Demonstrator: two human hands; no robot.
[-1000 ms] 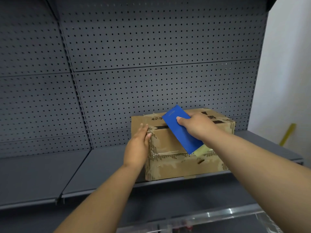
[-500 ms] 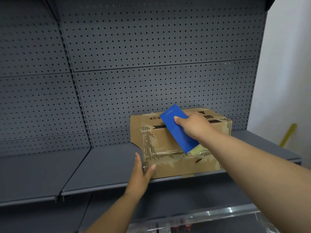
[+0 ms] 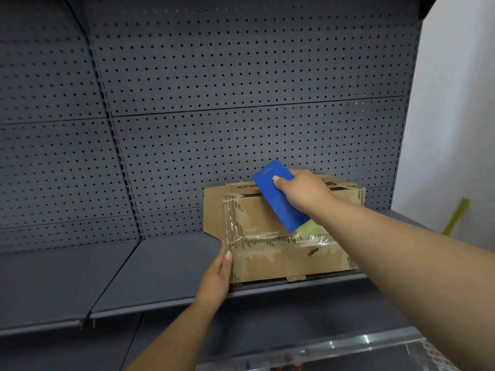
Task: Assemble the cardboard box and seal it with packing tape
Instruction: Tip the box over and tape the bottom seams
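A worn brown cardboard box [image 3: 267, 261] lies on the grey shelf [image 3: 160, 269], its front face crossed by wrinkled clear packing tape [image 3: 257, 238]. A flap stands out at its left end. My right hand [image 3: 302, 192] grips a flat blue scraper card [image 3: 278, 196] and holds it tilted against the box's front upper face, its lower corner near the tape seam. My left hand [image 3: 217, 277] rests with straight fingers against the box's lower left front corner, holding nothing.
A grey pegboard wall [image 3: 241, 103] backs the shelf. The shelf's front lip [image 3: 281, 287] runs just under the box. A clear-edged lower shelf [image 3: 348, 346] is at the bottom right. A yellow stick [image 3: 456, 215] leans by the white wall.
My left hand left the box's upper left corner, dropped below the shelf edge, then came up against the lower left corner. The right hand with the blue card shifted slightly up.
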